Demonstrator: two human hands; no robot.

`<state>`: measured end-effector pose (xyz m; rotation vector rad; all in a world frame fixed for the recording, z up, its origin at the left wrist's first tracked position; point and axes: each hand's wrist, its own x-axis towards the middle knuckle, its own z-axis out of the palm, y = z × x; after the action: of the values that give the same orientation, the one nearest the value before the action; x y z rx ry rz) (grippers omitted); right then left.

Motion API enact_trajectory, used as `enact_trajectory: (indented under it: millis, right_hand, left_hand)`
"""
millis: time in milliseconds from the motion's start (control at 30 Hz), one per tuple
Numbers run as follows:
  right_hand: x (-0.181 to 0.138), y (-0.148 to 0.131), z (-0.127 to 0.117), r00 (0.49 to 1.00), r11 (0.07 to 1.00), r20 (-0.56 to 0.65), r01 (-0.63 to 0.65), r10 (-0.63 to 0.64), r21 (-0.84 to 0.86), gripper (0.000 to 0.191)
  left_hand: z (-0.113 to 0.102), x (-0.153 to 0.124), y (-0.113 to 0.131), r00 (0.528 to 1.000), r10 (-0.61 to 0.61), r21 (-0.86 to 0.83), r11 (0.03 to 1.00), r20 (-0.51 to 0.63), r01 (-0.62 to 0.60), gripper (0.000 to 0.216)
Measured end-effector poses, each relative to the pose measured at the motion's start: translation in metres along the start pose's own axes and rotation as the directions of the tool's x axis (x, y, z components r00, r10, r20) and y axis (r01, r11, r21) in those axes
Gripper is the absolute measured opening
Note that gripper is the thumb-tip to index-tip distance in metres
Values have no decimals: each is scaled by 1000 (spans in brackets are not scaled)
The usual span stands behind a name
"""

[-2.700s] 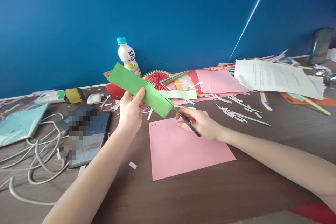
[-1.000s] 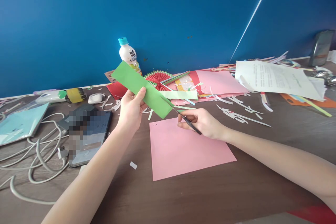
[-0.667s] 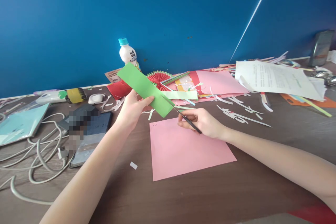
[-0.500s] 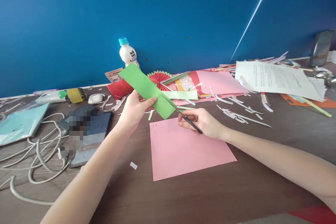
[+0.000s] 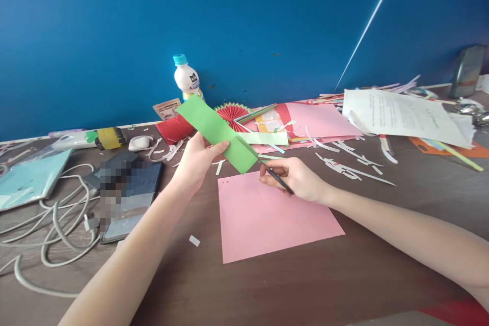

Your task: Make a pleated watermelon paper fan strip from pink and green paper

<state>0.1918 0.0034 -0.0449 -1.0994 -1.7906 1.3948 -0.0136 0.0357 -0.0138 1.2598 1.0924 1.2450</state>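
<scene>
A long strip of green paper [image 5: 214,130] slants above the table, pinched between the thumb and fingers of my left hand [image 5: 196,160]. My right hand [image 5: 300,178] is closed around a pair of dark-handled scissors [image 5: 280,181]. The blades reach up and left along the right edge of the green paper; how far they are apart is hard to see. Under the scissors, flat on the table, lies a pink sheet of paper [image 5: 280,224]. A pale green strip [image 5: 267,138] shows behind the green paper.
White paper scraps [image 5: 340,163] litter the table right of centre. A white bottle [image 5: 187,79], a red paper fan [image 5: 231,114] and a printed sheet [image 5: 405,114] are along the blue wall. To the left are a phone [image 5: 133,204] and white cables [image 5: 57,214].
The green paper has shifted very slightly to the right in my left hand. My right hand and the scissors are almost where they were.
</scene>
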Motion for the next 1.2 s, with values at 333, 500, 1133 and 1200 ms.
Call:
enact_trajectory:
  millis: [333,500,1133,1200]
  right_hand:
    - [1,2,1,1000,999,25,6,-7,36,25]
    - [1,1,1,1000,998,17,21,-22,66,30]
    - [2,3,1,1000,995,3,-3,2,102,29]
    - [2,4,1,1000,995,-1,14,-15,100,30]
  left_hand:
    - [2,-1,-1,1000,-11,39,999,12,10,34]
    - [6,-4,-1,1000,-21,70,997,13,20,29]
    - [11,-7,-4,995,-72,63,996,73,67,24]
    - [12,-8,-4,993,-69,53,997,93,64,23]
